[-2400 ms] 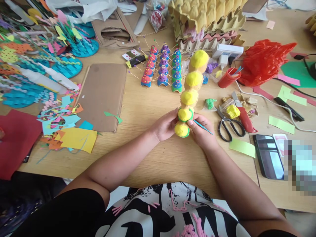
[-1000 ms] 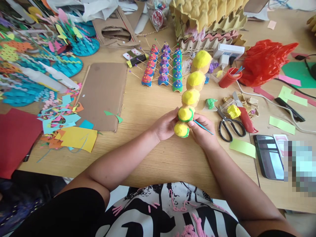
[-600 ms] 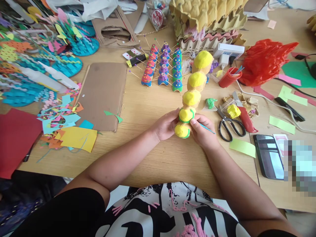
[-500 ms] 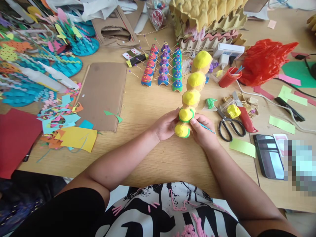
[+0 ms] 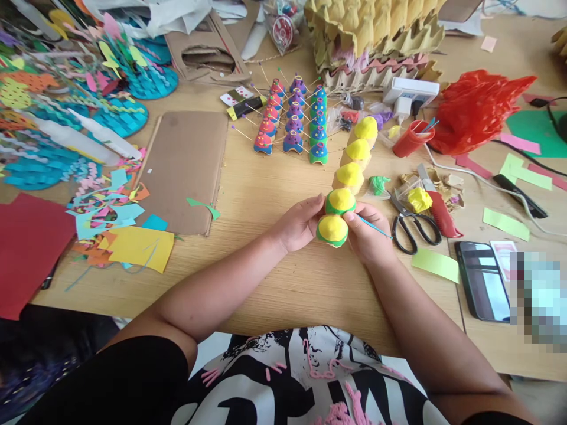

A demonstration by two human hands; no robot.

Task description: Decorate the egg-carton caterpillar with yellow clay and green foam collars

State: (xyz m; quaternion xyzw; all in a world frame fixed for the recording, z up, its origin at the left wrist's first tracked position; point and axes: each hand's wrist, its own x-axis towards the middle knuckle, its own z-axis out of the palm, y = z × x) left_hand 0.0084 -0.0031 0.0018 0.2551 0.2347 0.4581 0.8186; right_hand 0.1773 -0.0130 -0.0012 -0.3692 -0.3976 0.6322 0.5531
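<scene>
A strip of egg-carton cups (image 5: 348,177) with yellow clay domes points away from me, held between both hands above the table. Green clay rings the lower edges of the two nearest cups; the farther ones show bare carton below the yellow. My left hand (image 5: 297,224) is closed on the strip's left side near the second cup. My right hand (image 5: 368,229) grips the right side, thumb against the green edge, with a thin blue stick (image 5: 374,226) jutting out from its fingers. Fingertips beneath the strip are hidden.
Painted egg-carton caterpillars (image 5: 293,118) stand beyond the strip. Right of my hands lie scissors (image 5: 415,227), green clay (image 5: 378,185), a red cup (image 5: 411,140) and a phone (image 5: 482,282). A cardboard sheet (image 5: 183,171) and paper scraps (image 5: 106,212) lie left.
The strip's far end has tipped down toward the table, and its near end has turned up so more green edging shows. Both hands keep their hold and have barely moved.
</scene>
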